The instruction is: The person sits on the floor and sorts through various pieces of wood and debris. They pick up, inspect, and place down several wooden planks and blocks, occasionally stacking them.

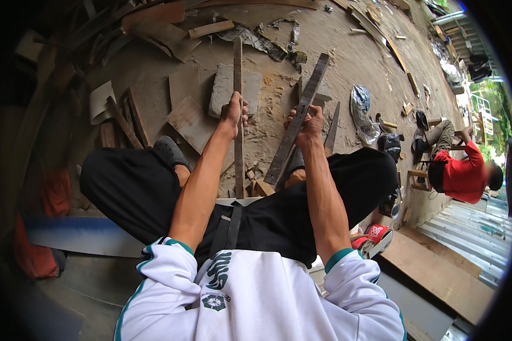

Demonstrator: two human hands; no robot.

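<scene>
My left hand is closed around a long, narrow wooden strip, which stretches from near my lap out over the ground. My right hand grips a wider dark flat bar with a small slot near its middle. The bar slants away from me to the right, and its near end has a small hole. The strip and the bar are apart. Beyond my left hand lies a grey concrete block; another block sits partly behind the bar. A tapering blade-like piece is just right of my right hand.
Flat boards and scrap wood lie at left. Crumpled plastic and a black bag are at right. Red cans stand by my right thigh. A person in red sits farther right, near corrugated sheets.
</scene>
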